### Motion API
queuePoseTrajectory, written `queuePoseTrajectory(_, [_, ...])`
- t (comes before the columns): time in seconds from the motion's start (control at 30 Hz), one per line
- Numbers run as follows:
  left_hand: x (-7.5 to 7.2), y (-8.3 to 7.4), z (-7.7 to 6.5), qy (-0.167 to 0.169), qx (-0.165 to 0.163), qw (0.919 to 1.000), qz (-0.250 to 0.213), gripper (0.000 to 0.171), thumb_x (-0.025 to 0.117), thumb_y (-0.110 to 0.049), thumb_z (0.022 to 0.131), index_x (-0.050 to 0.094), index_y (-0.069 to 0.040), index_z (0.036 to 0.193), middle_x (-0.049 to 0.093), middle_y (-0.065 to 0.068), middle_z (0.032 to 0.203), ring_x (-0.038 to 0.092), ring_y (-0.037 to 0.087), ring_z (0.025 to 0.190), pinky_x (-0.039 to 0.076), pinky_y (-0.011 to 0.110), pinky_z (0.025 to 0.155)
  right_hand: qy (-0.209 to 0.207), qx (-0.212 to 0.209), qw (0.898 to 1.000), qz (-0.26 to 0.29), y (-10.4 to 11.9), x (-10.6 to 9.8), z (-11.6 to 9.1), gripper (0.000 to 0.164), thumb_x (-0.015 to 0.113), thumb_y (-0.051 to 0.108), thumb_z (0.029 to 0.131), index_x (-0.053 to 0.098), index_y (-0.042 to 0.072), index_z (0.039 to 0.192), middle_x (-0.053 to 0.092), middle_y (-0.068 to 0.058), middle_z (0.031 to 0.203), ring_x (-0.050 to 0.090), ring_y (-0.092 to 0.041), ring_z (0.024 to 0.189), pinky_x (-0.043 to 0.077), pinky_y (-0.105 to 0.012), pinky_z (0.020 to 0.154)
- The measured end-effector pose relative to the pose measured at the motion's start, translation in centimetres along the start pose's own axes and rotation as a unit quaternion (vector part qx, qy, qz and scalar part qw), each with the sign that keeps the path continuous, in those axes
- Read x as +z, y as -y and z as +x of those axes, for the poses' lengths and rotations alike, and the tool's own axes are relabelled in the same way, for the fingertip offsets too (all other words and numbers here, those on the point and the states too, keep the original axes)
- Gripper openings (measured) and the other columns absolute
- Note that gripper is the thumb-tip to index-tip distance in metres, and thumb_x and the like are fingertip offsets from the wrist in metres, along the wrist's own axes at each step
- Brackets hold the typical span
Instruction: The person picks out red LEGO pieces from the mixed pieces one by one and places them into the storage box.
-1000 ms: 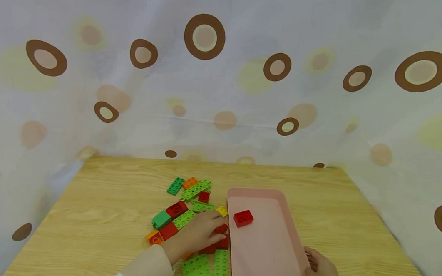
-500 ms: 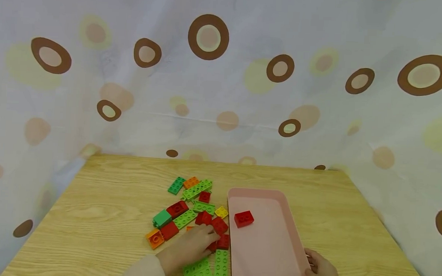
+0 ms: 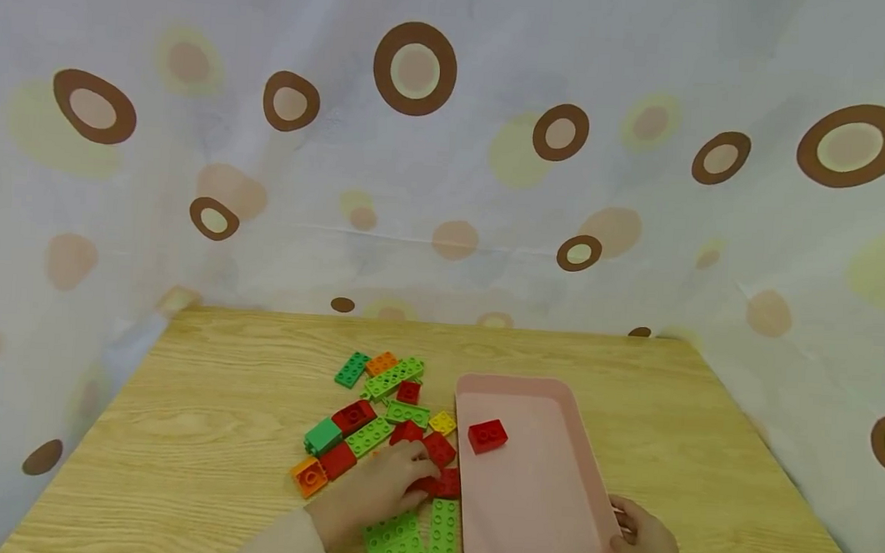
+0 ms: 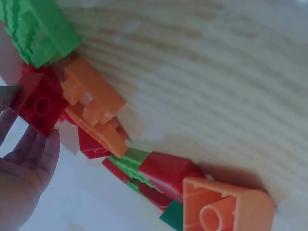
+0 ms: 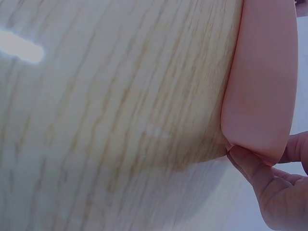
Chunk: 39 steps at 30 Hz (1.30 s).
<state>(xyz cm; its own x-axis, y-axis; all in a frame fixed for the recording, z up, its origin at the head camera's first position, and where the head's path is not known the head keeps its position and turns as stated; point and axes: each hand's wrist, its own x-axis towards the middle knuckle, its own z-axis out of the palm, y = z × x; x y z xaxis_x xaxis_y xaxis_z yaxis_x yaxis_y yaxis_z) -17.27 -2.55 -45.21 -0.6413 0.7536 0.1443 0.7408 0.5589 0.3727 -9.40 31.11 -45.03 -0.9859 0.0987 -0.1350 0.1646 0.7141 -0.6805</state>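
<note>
My left hand [image 3: 379, 486] is among the loose bricks just left of the pink tray [image 3: 539, 503]. In the left wrist view its thumb and fingers pinch a red toy brick [image 4: 42, 107], tilted so that the hollow underside with one round tube shows. Other red bricks [image 3: 438, 449] lie right at the fingertips. At the tray's right side my right hand [image 3: 649, 550] grips the edge; the right wrist view has the thumb and fingers on either side of the tray wall [image 5: 262, 82]. A single red brick [image 3: 487, 437] lies inside the tray, toward its far left.
Light green plates [image 3: 442, 530] lie beside the tray near the front. Farther back are a yellow brick [image 3: 442, 423], a long light green piece [image 3: 394, 378] and a dark green plate [image 3: 351, 369]. An orange brick [image 3: 309, 477] sits leftmost. A spotted curtain [image 3: 457, 144] hangs behind the wooden table.
My left hand has drawn back toward me from the bricks near the yellow one, uncovering red bricks there. My right hand stays at the tray edge.
</note>
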Motion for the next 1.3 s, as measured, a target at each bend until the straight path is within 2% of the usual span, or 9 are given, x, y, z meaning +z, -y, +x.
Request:
queuePoseTrajectory(0.2, [-1.3,-0.2,1.1,-0.038,0.017,0.9991,-0.009,0.019,0.061,-0.02,0.082,0.062,-0.015,0.101,0.054,-0.003,0.096,0.047,0.008,0.086,0.041,0.018,0.076,0.008,0.019,1.0,0.006,0.2,-0.1,0.3,0.048,0.051,-0.01,0.071,0.041,-0.013,0.118,0.056,-0.028,0.104,0.055,-0.034,0.092,0.048,-0.041,0.075])
queuePoseTrajectory(0.43, [-2.0,-1.9,2.9,-0.067,0.036,0.9968,-0.024,0.019,0.058,-0.02,0.084,0.06,-0.017,0.102,0.052,-0.002,0.098,0.046,0.008,0.087,0.04,0.015,0.075,0.001,0.013,1.0,-0.001,-0.1,-0.3,0.1,0.047,0.051,-0.009,0.071,0.042,-0.013,0.117,0.057,-0.027,0.103,0.055,-0.033,0.092,0.048,-0.04,0.074])
queuePoseTrajectory(0.67, [-1.7,-3.4,5.3,-0.086,0.088,0.9923,0.01,0.018,0.061,-0.02,0.082,0.061,-0.015,0.099,0.054,0.001,0.097,0.048,0.009,0.086,0.038,0.013,0.077,-0.004,0.011,1.0,0.002,-0.3,-0.3,0.2,0.047,0.052,-0.01,0.071,0.042,-0.013,0.117,0.058,-0.027,0.102,0.056,-0.033,0.091,0.049,-0.039,0.073])
queuePoseTrajectory(0.8, [-1.2,-3.9,6.5,-0.068,0.1,0.9922,0.03,0.018,0.061,-0.021,0.082,0.061,-0.016,0.099,0.055,0.0,0.095,0.048,0.01,0.085,0.038,0.013,0.077,-0.007,0.007,1.0,0.004,-0.3,-0.2,0.3,0.047,0.052,-0.011,0.07,0.042,-0.014,0.116,0.058,-0.027,0.102,0.056,-0.033,0.092,0.049,-0.038,0.073])
queuePoseTrajectory(0.93, [-0.2,-4.2,7.1,-0.043,0.096,0.9936,0.041,0.017,0.061,-0.023,0.081,0.061,-0.017,0.098,0.055,-0.002,0.094,0.048,0.009,0.085,0.039,0.013,0.077,-0.009,0.003,1.0,0.006,-0.1,-0.1,0.2,0.047,0.052,-0.012,0.07,0.043,-0.014,0.115,0.058,-0.027,0.1,0.056,-0.032,0.091,0.049,-0.037,0.073])
queuePoseTrajectory(1.17, [1.4,-4.6,7.6,0.026,0.066,0.9959,0.056,0.017,0.063,-0.023,0.08,0.061,-0.018,0.096,0.053,-0.004,0.09,0.048,0.007,0.081,0.041,0.017,0.074,-0.01,0.005,1.0,0.014,0.0,0.1,0.2,0.046,0.052,-0.013,0.069,0.044,-0.015,0.114,0.06,-0.026,0.098,0.057,-0.031,0.089,0.049,-0.037,0.072])
queuePoseTrajectory(1.3, [2.1,-4.5,7.9,0.053,0.066,0.9936,0.075,0.016,0.065,-0.02,0.078,0.061,-0.019,0.094,0.052,-0.005,0.084,0.046,0.006,0.075,0.039,0.014,0.07,-0.007,0.008,1.0,0.01,0.0,0.1,0.2,0.046,0.053,-0.012,0.069,0.044,-0.014,0.114,0.06,-0.026,0.098,0.057,-0.032,0.089,0.049,-0.038,0.071])
